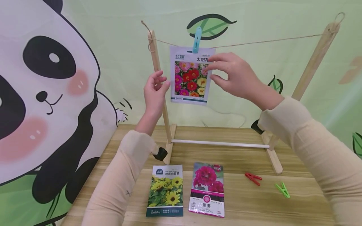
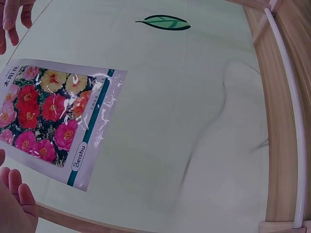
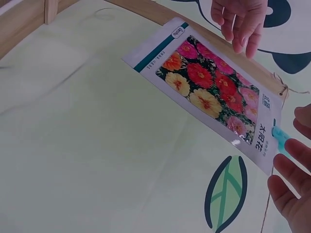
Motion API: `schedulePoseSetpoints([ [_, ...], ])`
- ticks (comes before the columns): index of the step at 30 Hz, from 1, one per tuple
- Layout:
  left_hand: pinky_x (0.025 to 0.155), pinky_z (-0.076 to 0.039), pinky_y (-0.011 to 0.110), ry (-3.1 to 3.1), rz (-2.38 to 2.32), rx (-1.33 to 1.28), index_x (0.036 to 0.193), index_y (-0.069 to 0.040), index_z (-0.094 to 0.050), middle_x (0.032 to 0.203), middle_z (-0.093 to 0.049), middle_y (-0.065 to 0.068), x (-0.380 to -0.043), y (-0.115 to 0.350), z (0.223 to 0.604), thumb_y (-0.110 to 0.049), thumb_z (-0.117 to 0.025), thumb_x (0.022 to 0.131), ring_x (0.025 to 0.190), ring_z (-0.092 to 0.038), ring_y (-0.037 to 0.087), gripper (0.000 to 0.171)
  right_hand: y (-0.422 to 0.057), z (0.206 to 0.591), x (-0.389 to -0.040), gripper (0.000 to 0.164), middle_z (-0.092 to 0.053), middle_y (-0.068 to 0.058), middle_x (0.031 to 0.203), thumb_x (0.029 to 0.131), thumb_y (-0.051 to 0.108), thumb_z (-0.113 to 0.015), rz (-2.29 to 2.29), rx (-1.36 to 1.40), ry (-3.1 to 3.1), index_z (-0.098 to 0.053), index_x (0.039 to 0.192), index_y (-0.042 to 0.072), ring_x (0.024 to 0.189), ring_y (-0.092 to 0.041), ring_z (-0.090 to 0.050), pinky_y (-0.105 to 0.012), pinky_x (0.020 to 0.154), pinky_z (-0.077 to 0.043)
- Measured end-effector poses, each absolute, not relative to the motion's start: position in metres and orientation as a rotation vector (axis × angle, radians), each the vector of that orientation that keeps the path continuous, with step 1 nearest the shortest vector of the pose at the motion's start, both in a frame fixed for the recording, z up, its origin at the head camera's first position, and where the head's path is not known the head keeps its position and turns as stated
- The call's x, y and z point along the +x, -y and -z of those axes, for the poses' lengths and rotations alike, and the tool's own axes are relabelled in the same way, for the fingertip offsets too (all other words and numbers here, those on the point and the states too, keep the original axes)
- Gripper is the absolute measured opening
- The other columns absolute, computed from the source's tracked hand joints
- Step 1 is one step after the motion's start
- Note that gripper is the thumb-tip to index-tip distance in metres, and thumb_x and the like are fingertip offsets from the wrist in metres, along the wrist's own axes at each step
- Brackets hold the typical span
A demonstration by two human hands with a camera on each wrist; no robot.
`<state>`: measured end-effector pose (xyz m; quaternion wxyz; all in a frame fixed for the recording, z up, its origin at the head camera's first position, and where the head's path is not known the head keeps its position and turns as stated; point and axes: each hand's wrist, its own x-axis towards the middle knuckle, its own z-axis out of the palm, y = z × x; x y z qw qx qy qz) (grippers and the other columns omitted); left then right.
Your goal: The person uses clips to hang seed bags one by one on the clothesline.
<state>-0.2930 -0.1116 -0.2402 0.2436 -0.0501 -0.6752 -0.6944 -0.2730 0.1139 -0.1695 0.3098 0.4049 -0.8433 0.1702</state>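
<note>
A seed packet (image 1: 190, 78) with red, pink and yellow flowers hangs from a twine line (image 1: 263, 41). One light-blue clothespin (image 1: 197, 40) clips its top edge to the line. Beside the packet's left edge is my left hand (image 1: 154, 92), fingers loosely bent and holding nothing. My right hand (image 1: 236, 75) is at the packet's upper right, its spread fingers overlapping that edge in the head view. In the right wrist view, the right fingers (image 3: 290, 170) lie right by the packet's top corner, near the clothespin, without gripping it.
A wooden stand, with a left post (image 1: 156, 59), a right post (image 1: 314, 61) and a white crossbar (image 1: 220, 143), carries the line. On the table (image 1: 237, 201) lie a sunflower seed packet (image 1: 165, 191), a hollyhock packet (image 1: 207, 190), a red clothespin (image 1: 253, 178) and a green clothespin (image 1: 282, 190).
</note>
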Motion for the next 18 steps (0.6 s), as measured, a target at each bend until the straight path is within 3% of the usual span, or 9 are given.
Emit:
schedulePoseSetpoints([
  [18,0.076,-0.044,0.022,1.874,1.901,-0.128,0.115,-0.011,-0.052,0.097,-0.053,0.0,-0.294,0.12,0.251,-0.007,-0.057,0.084,0.087,-0.05,0.012,0.031,-0.12,0.183,-0.269,0.021,-0.058,-0.016,0.113,0.08,0.008,-0.062,-0.415,1.092,2.26,-0.064,0.099,0.0,0.108,-0.029,-0.049,-0.044,0.09,-0.042],
])
